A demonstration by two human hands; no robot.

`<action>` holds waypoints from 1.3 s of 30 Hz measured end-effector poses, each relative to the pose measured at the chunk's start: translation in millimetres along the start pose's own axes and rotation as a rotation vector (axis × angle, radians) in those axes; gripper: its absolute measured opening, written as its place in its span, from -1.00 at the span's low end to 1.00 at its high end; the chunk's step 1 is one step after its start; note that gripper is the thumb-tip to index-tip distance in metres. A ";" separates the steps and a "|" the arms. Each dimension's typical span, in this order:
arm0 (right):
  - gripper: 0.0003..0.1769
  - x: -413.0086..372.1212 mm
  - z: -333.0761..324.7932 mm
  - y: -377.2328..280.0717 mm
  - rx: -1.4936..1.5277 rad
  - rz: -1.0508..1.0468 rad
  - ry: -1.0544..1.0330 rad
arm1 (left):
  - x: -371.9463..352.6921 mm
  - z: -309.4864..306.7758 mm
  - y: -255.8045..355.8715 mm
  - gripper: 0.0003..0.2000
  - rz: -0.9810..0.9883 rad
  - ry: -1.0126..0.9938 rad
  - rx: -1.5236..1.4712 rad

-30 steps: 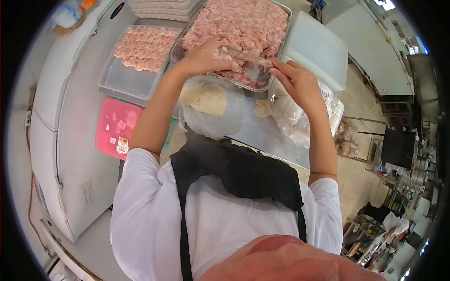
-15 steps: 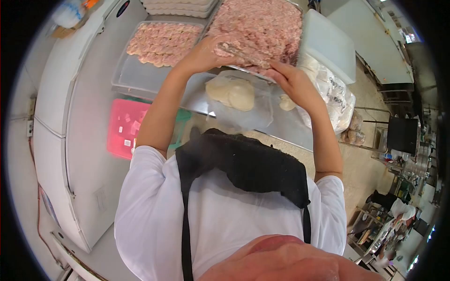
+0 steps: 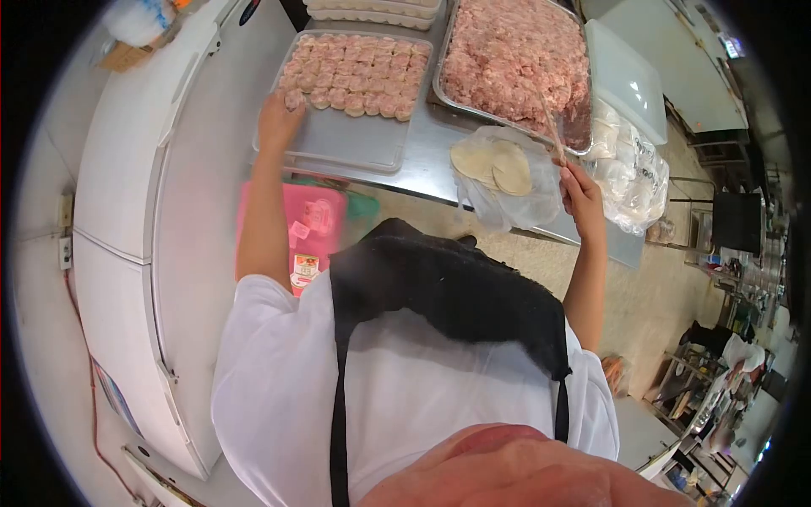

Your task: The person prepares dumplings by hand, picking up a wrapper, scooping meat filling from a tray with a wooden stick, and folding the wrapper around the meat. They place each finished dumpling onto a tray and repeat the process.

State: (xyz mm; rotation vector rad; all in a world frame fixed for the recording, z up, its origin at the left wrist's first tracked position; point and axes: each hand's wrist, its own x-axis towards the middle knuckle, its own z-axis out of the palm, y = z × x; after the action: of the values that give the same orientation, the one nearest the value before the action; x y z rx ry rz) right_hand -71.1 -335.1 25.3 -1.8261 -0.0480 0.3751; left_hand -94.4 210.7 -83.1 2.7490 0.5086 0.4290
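My left hand (image 3: 280,122) is at the left edge of a clear tray (image 3: 346,156), its fingers closed round a small meat-filled dumpling (image 3: 294,100). Rows of similar dumplings (image 3: 359,72) fill the tray's upper part. My right hand (image 3: 583,198) grips a thin spreading stick (image 3: 555,139), whose far end reaches over the ground meat (image 3: 515,63) in a large metal tray (image 3: 439,84). Between the hands, round pale wrappers (image 3: 510,169) lie on a plastic bag (image 3: 486,207) at the table's front edge.
Stacked white trays (image 3: 376,15) stand behind the dumplings. Plastic-wrapped white packs (image 3: 629,169) and a translucent lid (image 3: 625,76) lie at the right. A pink container (image 3: 253,215) sits below the table at the left, beside a white refrigerator (image 3: 198,253).
My hands, close together at the meat tray before, are now far apart. The left has moved to the dumpling tray; the right is beside the wrappers. The camera view has shifted left.
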 end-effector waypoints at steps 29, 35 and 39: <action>-0.83 88.7 -92.1 -62.5 -1.527 -0.534 -0.209 | -91.0 86.5 334.7 -0.75 0.747 -0.484 -0.534; -0.82 112.7 -95.2 -9.8 -1.475 -0.800 -0.212 | -90.5 85.2 338.9 -0.84 0.420 -0.519 -0.654; -0.82 124.7 -123.2 -31.0 -1.441 -0.693 -0.229 | -85.1 87.7 324.5 -0.85 0.091 -0.375 -0.861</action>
State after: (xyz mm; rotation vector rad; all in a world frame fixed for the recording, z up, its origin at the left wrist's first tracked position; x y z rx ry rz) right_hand 86.3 -412.7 55.3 -2.9312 -1.3715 -0.0192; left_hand -44.6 -132.1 -67.9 1.9436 0.0613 0.0954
